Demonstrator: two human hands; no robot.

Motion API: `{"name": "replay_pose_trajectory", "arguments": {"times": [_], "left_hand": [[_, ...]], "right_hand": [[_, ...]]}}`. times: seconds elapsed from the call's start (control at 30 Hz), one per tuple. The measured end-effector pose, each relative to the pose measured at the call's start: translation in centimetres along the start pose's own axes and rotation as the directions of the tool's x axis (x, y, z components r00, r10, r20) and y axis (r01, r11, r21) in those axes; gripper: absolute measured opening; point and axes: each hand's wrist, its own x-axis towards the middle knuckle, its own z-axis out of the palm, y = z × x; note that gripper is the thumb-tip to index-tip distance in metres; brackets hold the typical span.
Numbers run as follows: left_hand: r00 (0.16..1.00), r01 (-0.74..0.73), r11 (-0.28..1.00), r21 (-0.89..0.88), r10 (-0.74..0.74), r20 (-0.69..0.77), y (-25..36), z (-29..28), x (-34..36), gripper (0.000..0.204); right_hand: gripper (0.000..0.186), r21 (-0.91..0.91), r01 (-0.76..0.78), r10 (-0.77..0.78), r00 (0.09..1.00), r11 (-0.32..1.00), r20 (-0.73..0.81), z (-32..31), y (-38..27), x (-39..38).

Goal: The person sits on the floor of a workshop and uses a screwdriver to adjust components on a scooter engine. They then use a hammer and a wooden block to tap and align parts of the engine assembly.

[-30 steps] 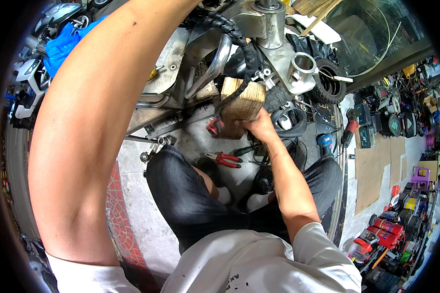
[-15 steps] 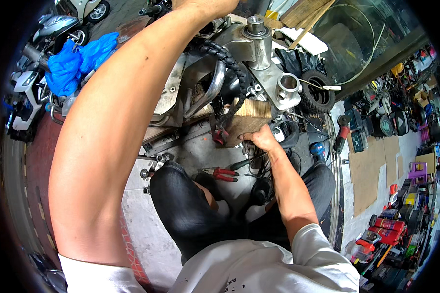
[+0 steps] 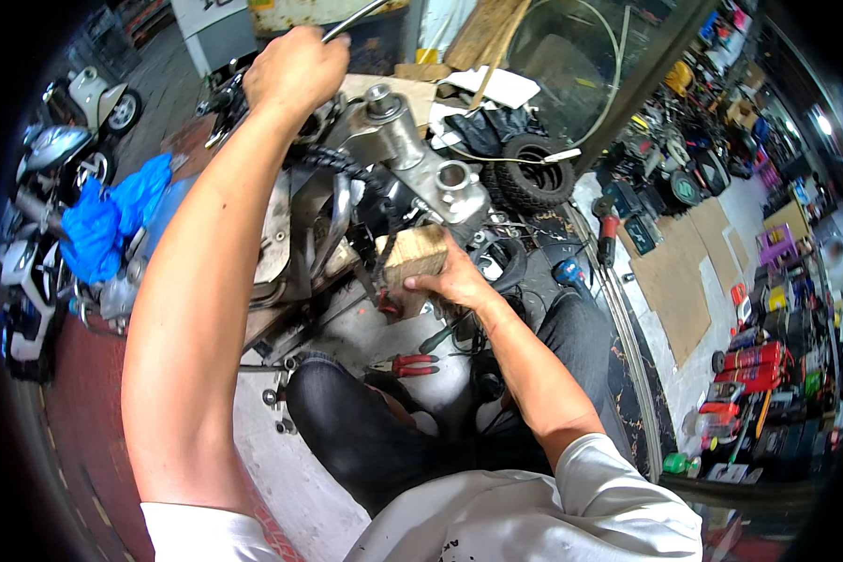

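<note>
My left hand (image 3: 300, 70) is raised at the top left, closed around a thin metal rod (image 3: 354, 19) that sticks out toward the upper right. My right hand (image 3: 454, 276) grips a rough wooden block (image 3: 417, 248) by its right side, thumb across the near face. The block sits against a metal motorcycle frame (image 3: 407, 145) with a bare tube end (image 3: 381, 101) and a round metal collar (image 3: 456, 178). A black corrugated hose (image 3: 332, 161) runs over the frame beside the block.
Red-handled pliers (image 3: 412, 365) and a dark-handled screwdriver (image 3: 434, 339) lie on the floor between my legs. A knobbly tyre (image 3: 532, 173) stands beyond the frame. To the right are an angle grinder (image 3: 607, 229) and flat cardboard (image 3: 679, 286). A blue bag (image 3: 98, 229) is at left.
My view has turned, so the scene sits lower and further left. My left hand has come fully into view with the rod. The right hand still holds the wooden block.
</note>
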Motion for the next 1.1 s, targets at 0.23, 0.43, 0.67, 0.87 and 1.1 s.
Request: {"name": "replay_pose_trajectory", "arguments": {"times": [0.23, 0.43, 0.67, 0.87, 1.1], "left_hand": [[0.997, 0.033, 0.999, -0.014, -0.032, 0.072, 0.9, -0.4, 0.0, 0.045], [0.995, 0.030, 0.999, 0.040, -0.034, 0.096, 0.2, -0.7, 0.0, 0.049], [0.997, -0.045, 0.997, 0.057, 0.041, 0.064, 0.1, 0.3, 0.7, 0.053], [0.996, 0.066, 0.997, 0.038, -0.068, 0.062, 3.1, -0.7, -1.8, 0.044], [0.998, 0.053, 0.997, 0.064, -0.049, -0.049, 1.8, -1.2, -1.2, 0.041]], "right_hand": [[0.106, -0.306, 0.036, -0.051, 0.998, 0.951, -0.039, -1.9, -4.4, -0.6], [0.093, -0.510, 0.163, -0.117, 0.986, 0.845, 0.122, -3.9, -7.0, 0.2], [0.082, -0.673, 0.358, -0.268, 0.933, 0.647, 0.239, -3.1, -8.2, 0.4], [0.066, -0.854, 0.011, 0.206, 0.969, 0.520, 0.139, -4.9, -11.6, -3.9], [0.062, -0.594, -0.174, 0.094, 0.982, 0.785, -0.163, -6.0, -8.1, -11.8]]}}
